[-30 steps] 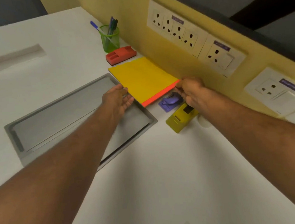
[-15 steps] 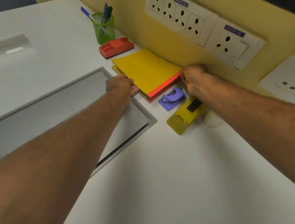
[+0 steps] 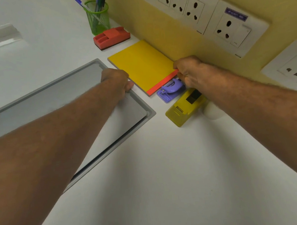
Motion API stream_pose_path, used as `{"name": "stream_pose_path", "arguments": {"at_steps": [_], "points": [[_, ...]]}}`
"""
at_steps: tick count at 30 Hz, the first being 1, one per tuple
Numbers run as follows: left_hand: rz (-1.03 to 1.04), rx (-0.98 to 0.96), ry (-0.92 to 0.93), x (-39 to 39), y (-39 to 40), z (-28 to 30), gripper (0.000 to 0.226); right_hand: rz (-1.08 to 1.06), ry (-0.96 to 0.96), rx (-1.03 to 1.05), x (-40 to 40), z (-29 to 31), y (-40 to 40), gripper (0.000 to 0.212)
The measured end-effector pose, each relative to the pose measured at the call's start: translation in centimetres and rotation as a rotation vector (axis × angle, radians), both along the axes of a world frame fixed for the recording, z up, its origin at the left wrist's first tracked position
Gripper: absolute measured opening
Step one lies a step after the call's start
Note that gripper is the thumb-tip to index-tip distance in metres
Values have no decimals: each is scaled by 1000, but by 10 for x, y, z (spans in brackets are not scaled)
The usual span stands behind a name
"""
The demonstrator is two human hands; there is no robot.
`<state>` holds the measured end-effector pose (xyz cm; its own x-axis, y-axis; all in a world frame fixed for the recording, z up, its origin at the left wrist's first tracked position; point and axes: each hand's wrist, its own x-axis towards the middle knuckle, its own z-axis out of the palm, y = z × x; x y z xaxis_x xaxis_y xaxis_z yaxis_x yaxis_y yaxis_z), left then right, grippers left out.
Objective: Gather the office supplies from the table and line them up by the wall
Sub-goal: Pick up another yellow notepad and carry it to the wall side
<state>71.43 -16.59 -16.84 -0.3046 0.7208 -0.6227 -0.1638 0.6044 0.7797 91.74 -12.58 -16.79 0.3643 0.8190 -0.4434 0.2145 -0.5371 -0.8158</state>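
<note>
A yellow notepad (image 3: 142,66) with a red binding edge lies flat on the white table against the yellow wall. My left hand (image 3: 117,79) presses its near left edge with curled fingers. My right hand (image 3: 189,70) grips its near right corner at the red strip. Along the wall stand a green mesh pen cup (image 3: 97,18) with pens, a red eraser-like holder (image 3: 111,37), then the notepad, a purple hole punch (image 3: 171,90) and a yellow tape dispenser (image 3: 186,107).
A grey metal hatch (image 3: 57,102) is set into the table left of the notepad, under my left forearm. White socket panels (image 3: 205,15) line the wall. A small white round object (image 3: 212,113) sits beside the yellow dispenser, partly hidden by my right arm.
The notepad has come down from a tilt and now lies flat, squared against the wall. Both hands stay on its near edge; the view has moved closer.
</note>
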Motion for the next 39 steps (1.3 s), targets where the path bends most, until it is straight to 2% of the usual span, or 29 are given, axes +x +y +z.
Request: {"name": "stream_pose_path", "arguments": {"at_steps": [14,23,28,32,33,35,36,37,39], "points": [[26,120,-131,-1,-5,3,25,-23,-7,-16,8,2,-2,26],[-24,111,-92,3,1,12,52,-26,-11,-23,6,9,-6,32],[-24,97,-82,5,0,11,54,-8,-2,-33,7,12,-8,31],[-30,99,-57,4,4,6,46,15,23,-39,11,13,-9,30],[-32,100,-40,4,2,6,39,17,26,-35,11,15,-12,27],[-39,100,12,5,2,5,10,43,25,6,12,15,-17,7],[-41,112,36,6,1,6,11,54,-3,38,15,14,-18,22],[-45,127,62,8,0,6,24,66,-54,63,14,17,-22,36],[-88,167,170,10,-4,6,30,105,-169,123,13,23,-30,42]]}}
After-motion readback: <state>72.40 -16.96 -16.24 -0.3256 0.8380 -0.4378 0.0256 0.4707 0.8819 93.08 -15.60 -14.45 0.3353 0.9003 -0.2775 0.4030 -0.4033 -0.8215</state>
